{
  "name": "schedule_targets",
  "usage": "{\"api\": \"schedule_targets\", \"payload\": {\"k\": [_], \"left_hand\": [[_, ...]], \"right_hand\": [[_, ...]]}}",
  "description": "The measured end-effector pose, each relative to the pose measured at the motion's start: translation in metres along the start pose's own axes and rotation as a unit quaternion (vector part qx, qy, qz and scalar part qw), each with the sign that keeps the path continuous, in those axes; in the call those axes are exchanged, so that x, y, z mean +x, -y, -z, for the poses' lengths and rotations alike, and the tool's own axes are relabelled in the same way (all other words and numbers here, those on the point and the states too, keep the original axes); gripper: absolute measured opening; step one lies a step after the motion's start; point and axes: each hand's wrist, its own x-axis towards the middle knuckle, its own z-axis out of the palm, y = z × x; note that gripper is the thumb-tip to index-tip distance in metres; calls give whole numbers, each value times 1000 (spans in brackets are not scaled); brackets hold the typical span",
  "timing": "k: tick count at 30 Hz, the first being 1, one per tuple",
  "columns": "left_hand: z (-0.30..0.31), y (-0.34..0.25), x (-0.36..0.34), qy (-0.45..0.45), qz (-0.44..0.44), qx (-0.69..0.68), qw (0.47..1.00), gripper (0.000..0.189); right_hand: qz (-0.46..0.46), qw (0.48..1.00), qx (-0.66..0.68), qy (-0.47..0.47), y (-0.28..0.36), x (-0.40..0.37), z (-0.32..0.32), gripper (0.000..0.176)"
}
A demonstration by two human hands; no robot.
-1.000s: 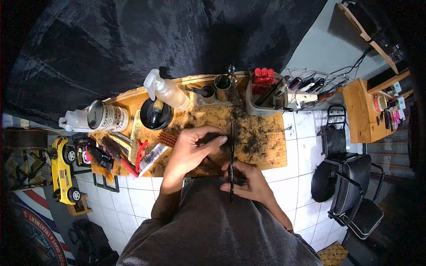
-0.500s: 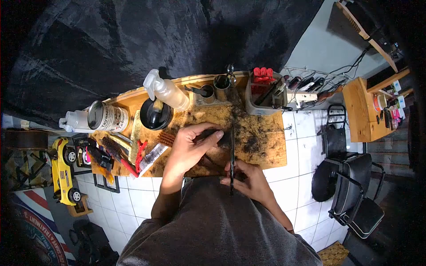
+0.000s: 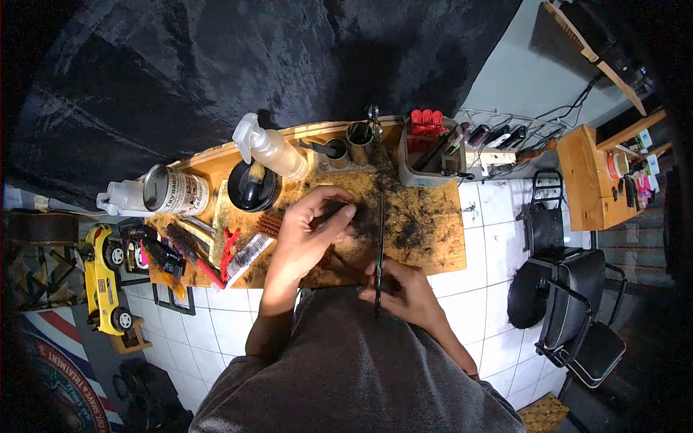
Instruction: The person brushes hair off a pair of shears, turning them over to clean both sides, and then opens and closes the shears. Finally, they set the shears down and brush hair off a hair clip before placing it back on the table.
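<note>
My left hand (image 3: 307, 227) is raised over the wooden table, its thumb and fingers pinched together; something dark shows inside the curl, too hidden to name. Just to the right, my right hand (image 3: 406, 292) grips black scissors (image 3: 379, 260), seen nearly edge-on, the thin blades pointing away from me and the handle end close to my shirt. The two hands are apart. Beneath them lies a brown stick-like item (image 3: 345, 268), partly covered. Loose dark hair clippings (image 3: 411, 234) are scattered on the tabletop around the blades.
A spray bottle (image 3: 278, 155), a black bowl (image 3: 253, 198) with a brush, a labelled tub (image 3: 184, 191), and metal cups (image 3: 359, 144) line the back. Combs and brushes (image 3: 249, 256) lie left. A bin (image 3: 433, 173) with red clips stands right, and a black chair (image 3: 577, 296) beyond.
My left hand has shifted slightly up and left, its fingers curling further. The scissors have turned slightly, and their far end now shows as two thin lines. The right hand has barely moved.
</note>
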Motion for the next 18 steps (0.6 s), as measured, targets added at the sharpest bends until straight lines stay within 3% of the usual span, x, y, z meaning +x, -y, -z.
{"api": "schedule_targets", "payload": {"k": [6,8,10,12,15,18], "left_hand": [[-10,5,-2,-16,-15,-66,998,15],[-11,8,-4,5,-7,39,999,14],[-19,-1,-8,-1,-8,4,1000,13],[-21,-5,-10,17,89,-31,995,17],[-20,0,-9,26,59,10,998,17],[-23,3,-8,-1,48,-15,999,15]], "right_hand": [[28,999,-29,6,0,-1,-2,46],[16,1000,-18,3,4,-1,-2,46],[4,1000,-6,1,4,-1,-2,46],[56,998,-8,-32,0,0,-1,47],[8,1000,10,-23,2,-2,0,48],[27,999,-16,-39,5,-1,0,49]]}}
